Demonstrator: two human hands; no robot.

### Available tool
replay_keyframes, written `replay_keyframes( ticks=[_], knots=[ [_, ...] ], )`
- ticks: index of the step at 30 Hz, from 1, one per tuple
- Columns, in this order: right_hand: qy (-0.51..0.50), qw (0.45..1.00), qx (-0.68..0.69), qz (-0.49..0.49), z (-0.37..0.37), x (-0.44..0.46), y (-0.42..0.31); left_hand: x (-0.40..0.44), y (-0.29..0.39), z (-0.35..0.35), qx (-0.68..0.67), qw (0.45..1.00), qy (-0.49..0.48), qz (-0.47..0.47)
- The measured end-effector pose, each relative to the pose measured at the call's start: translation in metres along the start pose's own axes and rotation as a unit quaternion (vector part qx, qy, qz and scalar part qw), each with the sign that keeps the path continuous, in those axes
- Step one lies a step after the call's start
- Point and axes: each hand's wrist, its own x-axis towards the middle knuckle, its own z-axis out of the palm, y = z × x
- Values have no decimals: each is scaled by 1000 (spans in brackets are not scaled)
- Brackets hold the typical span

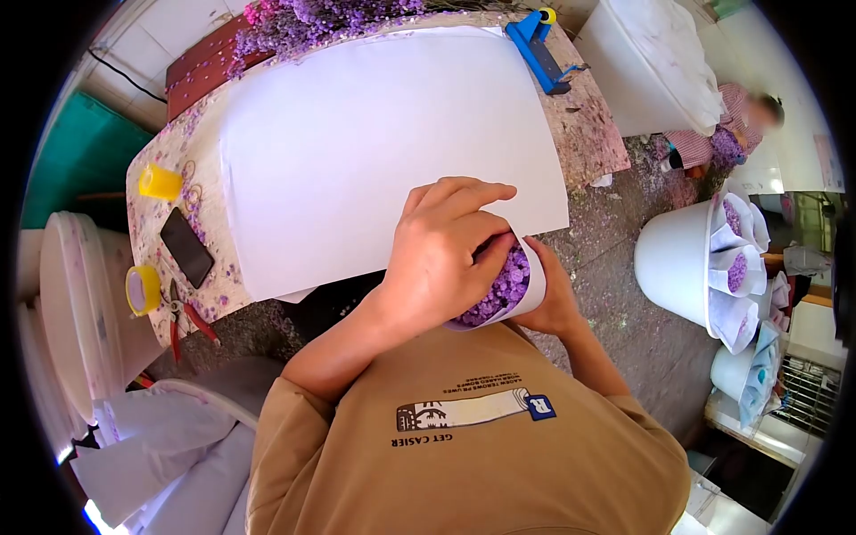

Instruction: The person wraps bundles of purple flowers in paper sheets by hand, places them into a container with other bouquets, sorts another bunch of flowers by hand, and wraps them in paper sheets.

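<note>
A bouquet of small purple flowers (506,283), rolled in a sleeve of white paper (535,278), is held upright close to my chest. My right hand (551,294) wraps round the sleeve's outer side. Over the blooms is my left hand (446,239), its thumb and forefinger drawn together at the upper rim of the paper and its other fingers raised. The bouquet's lower part is hidden from sight. Just beyond my hands, large white paper sheets (374,143) lie flat on the work table (584,134).
Loose purple flowers (325,22) lie along the table's far edge, beside a blue tape dispenser (538,53). At left are yellow tape rolls (160,182), a phone (186,248) and red-handled pruners (189,319). A white bucket (673,267) holds wrapped bouquets; another person (740,120) sits behind.
</note>
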Motion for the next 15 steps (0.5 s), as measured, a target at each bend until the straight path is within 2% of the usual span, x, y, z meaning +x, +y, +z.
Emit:
replay_keyframes(
  ticks=[2, 6, 8, 9, 11, 12, 13, 14, 15],
  knots=[
    [1, 1000, 4, -1, 0, 0, 0, 0, -1, -1, -43, 998, -12, -35],
    [3, 1000, -9, -7, 1, -2, -1, -2, -2, -4, -63, 997, -20, -43],
    [5, 1000, -11, -12, 3, -3, 0, -2, -7, -5, -221, 972, -21, -84],
    [5, 1000, 3, -18, 3, -3, 1, -1, -10, -9, -221, 971, -20, -86],
    [2, 1000, 16, -23, 1, -2, 2, 1, -15, -27, -370, 922, -17, -113],
    [0, 999, 13, -37, -2, 0, -1, -1, -16, -42, -391, 901, 4, -188],
    [-2, 999, 9, -50, -4, 0, -2, -4, -30, -51, -367, 914, 44, -167],
    [-4, 999, 8, -50, -5, -1, -1, -11, -44, -60, -344, 911, 69, -218],
    [-4, 999, 32, -34, -5, -2, 2, -18, -53, -70, -201, 952, 37, -228]
  ],
)
